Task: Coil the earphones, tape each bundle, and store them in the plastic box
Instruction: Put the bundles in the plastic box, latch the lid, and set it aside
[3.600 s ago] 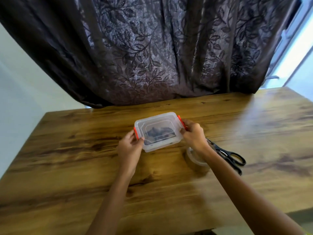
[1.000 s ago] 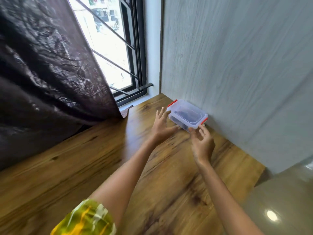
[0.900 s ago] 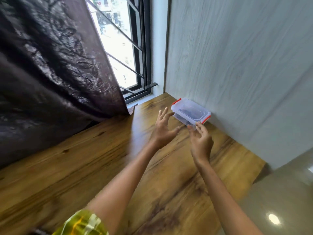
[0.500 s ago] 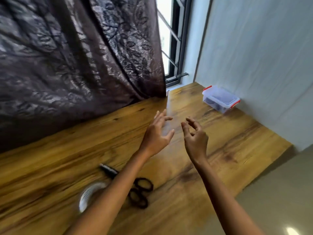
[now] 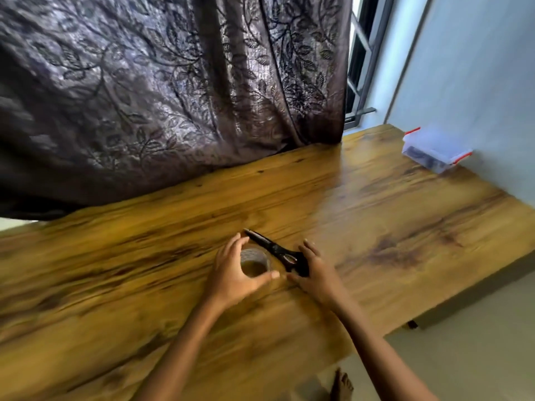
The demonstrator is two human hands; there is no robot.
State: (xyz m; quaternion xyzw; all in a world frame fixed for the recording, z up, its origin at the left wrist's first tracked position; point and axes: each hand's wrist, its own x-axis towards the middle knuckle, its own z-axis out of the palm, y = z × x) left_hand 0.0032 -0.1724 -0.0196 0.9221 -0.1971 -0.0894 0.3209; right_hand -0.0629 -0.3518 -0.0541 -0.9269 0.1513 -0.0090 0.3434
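Note:
The clear plastic box (image 5: 434, 149) with red clips stands closed at the far right of the wooden table (image 5: 376, 221), against the wall; dark earphone bundles show through its side. Near the table's middle, my left hand (image 5: 231, 273) curls thumb and fingers round the clear tape roll (image 5: 254, 260). Just right of it, my right hand (image 5: 318, 273) lies over the handles of the black scissors (image 5: 269, 244), thumb and fingers spanning them; the blades point up and left. The handles are mostly hidden.
A dark patterned curtain (image 5: 173, 96) hangs along the table's far edge. A barred window (image 5: 359, 68) and a pale wall (image 5: 477, 82) close off the right. The table's right edge drops to the floor, where a bare foot (image 5: 343, 386) shows.
Both hands let go of the box by the wall and drew back left. They have come down from mid-air onto the tape roll and the scissors.

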